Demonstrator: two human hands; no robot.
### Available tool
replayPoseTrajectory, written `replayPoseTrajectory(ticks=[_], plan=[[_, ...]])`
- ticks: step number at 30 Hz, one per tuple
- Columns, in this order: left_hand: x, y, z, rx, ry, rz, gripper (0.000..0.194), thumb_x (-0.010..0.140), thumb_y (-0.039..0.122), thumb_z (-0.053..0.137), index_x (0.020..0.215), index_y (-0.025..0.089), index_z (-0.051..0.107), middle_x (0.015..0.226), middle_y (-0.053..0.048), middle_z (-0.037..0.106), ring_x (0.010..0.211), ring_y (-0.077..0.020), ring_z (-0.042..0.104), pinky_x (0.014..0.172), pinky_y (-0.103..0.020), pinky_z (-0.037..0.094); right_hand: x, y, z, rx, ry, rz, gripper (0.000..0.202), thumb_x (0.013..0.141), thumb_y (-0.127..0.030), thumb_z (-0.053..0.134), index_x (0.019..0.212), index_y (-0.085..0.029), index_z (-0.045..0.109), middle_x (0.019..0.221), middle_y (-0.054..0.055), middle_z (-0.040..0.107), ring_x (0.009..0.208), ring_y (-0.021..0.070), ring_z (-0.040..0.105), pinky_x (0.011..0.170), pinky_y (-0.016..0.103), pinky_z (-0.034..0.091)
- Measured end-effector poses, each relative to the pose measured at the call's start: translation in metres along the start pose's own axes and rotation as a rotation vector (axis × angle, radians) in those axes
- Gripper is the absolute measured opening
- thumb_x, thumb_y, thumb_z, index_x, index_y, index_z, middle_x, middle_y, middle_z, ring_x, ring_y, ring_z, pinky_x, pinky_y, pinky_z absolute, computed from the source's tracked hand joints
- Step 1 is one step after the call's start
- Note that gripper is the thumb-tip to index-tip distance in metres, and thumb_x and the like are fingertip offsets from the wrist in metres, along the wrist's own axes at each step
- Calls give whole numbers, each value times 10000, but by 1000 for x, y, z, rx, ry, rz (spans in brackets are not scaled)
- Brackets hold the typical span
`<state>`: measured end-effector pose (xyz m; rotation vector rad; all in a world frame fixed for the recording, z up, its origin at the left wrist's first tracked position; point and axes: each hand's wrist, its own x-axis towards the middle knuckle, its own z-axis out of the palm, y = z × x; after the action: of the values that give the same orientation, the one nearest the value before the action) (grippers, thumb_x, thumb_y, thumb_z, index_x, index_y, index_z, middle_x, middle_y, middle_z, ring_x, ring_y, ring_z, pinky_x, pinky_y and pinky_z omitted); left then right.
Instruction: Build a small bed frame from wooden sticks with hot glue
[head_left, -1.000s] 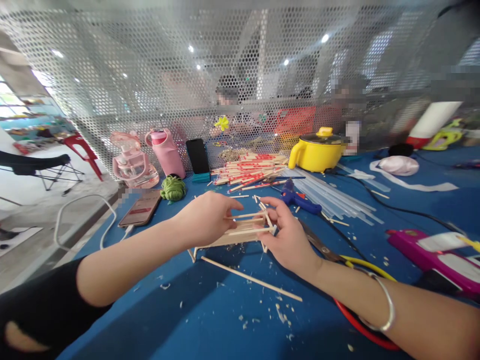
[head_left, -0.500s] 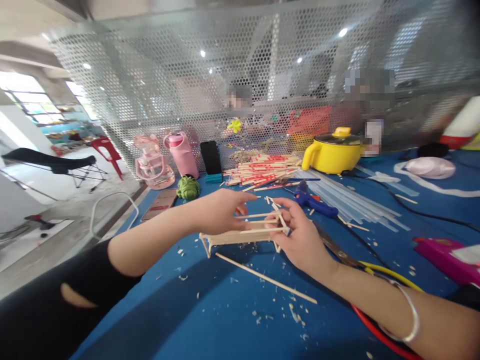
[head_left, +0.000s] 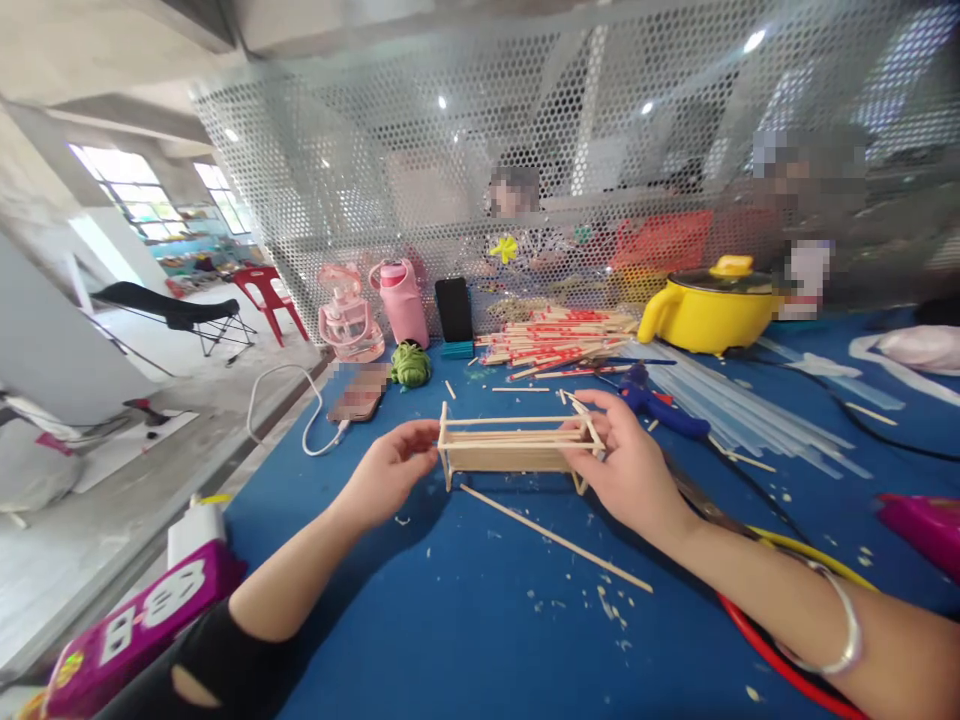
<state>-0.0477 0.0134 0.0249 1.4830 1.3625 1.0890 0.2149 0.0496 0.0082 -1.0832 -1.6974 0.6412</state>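
Left hand (head_left: 394, 468) has shifted from over the frame (head_left: 514, 460) to its left end, grip unclear; right hand (head_left: 634, 465) stays pinched on right end; frame, mid-table, far of loose stick (head_left: 555, 537), likely easier to inspect

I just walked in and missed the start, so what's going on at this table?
Someone is handling a small frame of wooden sticks on the blue table. The right hand holds its right end; the left hand is at the other end, touching or nearly so. A loose stick lies in front of the frame. Farther back are a pile of sticks and a blue glue gun.
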Motion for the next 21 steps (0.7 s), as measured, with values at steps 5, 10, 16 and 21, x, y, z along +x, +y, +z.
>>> replayPoseTrajectory(ticks=[5,10,16,21], plan=[[-3,5,5,-48,-142,113,483,698,168,592,1179,173,547,1173,-95,618,1080,-239,566,934,-426,435,0,-1,0,-1,3,-22,446,754,-196,579,1169,-218,417,870,35,647,790,184,638,733,327,490],[-6,2,16,-22,-96,180,502,682,149,610,1171,184,502,1209,-93,587,1110,-212,547,978,-376,402,-1,0,0,8,-2,-18,446,774,-209,574,1186,-222,404,874,32,647,789,179,638,727,313,485],[-9,-4,41,42,196,123,276,830,341,508,1052,178,508,980,-55,642,891,-188,611,780,-317,485,-4,-4,0,-14,7,-41,428,786,-232,582,1178,-219,410,857,33,651,784,181,639,756,319,478],[-8,-8,48,161,301,143,226,866,339,449,1034,195,494,915,-36,612,796,-165,581,726,-291,463,-5,-6,0,-83,31,-52,395,805,-278,581,1166,-222,432,845,30,664,786,182,643,758,304,472]])
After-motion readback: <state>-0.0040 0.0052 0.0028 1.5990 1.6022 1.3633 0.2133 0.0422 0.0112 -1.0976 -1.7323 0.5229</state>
